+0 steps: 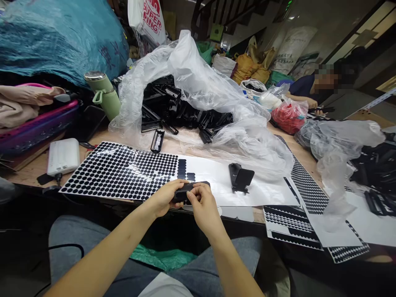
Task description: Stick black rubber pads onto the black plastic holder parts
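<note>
Between my two hands, just above the table's front edge, is a black plastic part (182, 193). My left hand (165, 197) wraps around its left end. The fingers of my right hand (202, 200) are bent and pressed on its right end; whether a small sticker is under them I cannot tell. Beneath lies a white sheet of black stickers (123, 171), round ones on the left and a few oblong ones near my hands. On the bare white part to the right stands a black folding stand (242, 178) with a tilted plate.
A clear plastic bag (198, 78) full of black parts (173, 105) spreads behind the sheet. One loose black frame (157, 141) lies before it. Left are a white power bank (63, 156) and a green flask (105, 95). More sticker sheets (291, 227) overhang the right edge. A person (321, 84) sits far right.
</note>
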`<state>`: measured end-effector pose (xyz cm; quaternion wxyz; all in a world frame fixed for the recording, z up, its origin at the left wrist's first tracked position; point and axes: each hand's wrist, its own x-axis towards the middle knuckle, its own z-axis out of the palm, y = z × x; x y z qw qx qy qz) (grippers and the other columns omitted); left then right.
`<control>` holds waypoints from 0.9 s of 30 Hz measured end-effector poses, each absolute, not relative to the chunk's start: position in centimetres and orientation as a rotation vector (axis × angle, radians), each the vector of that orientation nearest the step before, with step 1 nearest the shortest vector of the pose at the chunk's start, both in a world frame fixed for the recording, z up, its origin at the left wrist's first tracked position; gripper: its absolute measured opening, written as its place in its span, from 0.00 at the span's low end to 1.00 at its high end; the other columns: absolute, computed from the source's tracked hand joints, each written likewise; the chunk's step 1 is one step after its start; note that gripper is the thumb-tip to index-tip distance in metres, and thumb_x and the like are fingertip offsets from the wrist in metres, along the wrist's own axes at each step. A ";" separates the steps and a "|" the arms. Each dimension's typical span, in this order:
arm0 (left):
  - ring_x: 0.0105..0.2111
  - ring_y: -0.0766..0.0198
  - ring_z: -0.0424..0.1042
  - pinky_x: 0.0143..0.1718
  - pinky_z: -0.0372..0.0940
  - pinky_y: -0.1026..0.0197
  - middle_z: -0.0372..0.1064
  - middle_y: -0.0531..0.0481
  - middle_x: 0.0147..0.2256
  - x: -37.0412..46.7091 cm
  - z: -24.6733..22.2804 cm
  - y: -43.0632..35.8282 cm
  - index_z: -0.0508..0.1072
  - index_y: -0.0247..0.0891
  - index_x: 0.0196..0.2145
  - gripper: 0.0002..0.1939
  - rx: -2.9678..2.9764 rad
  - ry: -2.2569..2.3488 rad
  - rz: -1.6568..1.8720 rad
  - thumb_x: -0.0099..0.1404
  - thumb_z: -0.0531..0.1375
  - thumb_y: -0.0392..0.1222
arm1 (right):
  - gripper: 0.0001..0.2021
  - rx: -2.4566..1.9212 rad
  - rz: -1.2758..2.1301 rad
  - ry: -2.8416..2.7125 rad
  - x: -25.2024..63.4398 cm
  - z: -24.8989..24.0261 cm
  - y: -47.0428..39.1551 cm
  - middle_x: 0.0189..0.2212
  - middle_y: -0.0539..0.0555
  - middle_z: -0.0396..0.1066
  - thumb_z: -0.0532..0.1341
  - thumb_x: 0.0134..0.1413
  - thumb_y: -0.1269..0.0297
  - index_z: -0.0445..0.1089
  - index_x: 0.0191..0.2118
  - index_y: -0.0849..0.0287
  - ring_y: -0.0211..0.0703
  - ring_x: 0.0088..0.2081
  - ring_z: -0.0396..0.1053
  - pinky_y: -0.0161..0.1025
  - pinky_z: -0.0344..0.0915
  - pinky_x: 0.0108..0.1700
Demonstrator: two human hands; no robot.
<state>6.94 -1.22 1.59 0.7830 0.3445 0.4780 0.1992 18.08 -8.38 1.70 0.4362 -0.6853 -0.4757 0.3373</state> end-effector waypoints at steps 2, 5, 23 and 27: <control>0.16 0.72 0.60 0.14 0.53 0.70 0.64 0.51 0.24 7.0 1.6 -1.2 0.69 0.36 0.38 0.10 0.747 1.039 0.426 0.62 0.50 0.37 | 0.06 -1.714 0.809 -1.193 18.0 1.6 -8.5 0.40 0.55 0.61 0.54 0.51 0.67 0.63 0.26 0.58 0.39 0.35 0.63 0.39 0.62 0.38; 0.16 0.72 0.60 0.13 0.53 0.71 0.64 0.51 0.24 7.0 1.5 -1.3 0.69 0.36 0.38 0.09 0.751 1.031 0.435 0.62 0.50 0.36 | 0.06 -1.719 0.772 -1.201 17.8 1.4 -8.6 0.39 0.55 0.61 0.53 0.52 0.68 0.62 0.26 0.58 0.41 0.39 0.62 0.40 0.61 0.40; 0.19 0.69 0.67 0.17 0.60 0.68 0.67 0.48 0.28 4.7 1.7 3.0 0.65 0.34 0.47 0.16 1.036 1.056 0.840 0.61 0.51 0.38 | 0.06 -1.775 0.650 -1.628 16.1 -2.5 -7.4 0.32 0.54 0.64 0.51 0.52 0.71 0.64 0.31 0.56 0.43 0.35 0.62 0.41 0.60 0.39; 0.19 0.69 0.67 0.18 0.60 0.67 0.68 0.48 0.28 4.1 1.6 2.8 0.66 0.35 0.48 0.17 1.064 1.062 0.738 0.61 0.53 0.40 | 0.07 -1.889 0.594 -1.763 14.2 -3.3 -6.7 0.32 0.58 0.63 0.53 0.48 0.76 0.65 0.31 0.58 0.47 0.36 0.61 0.44 0.60 0.38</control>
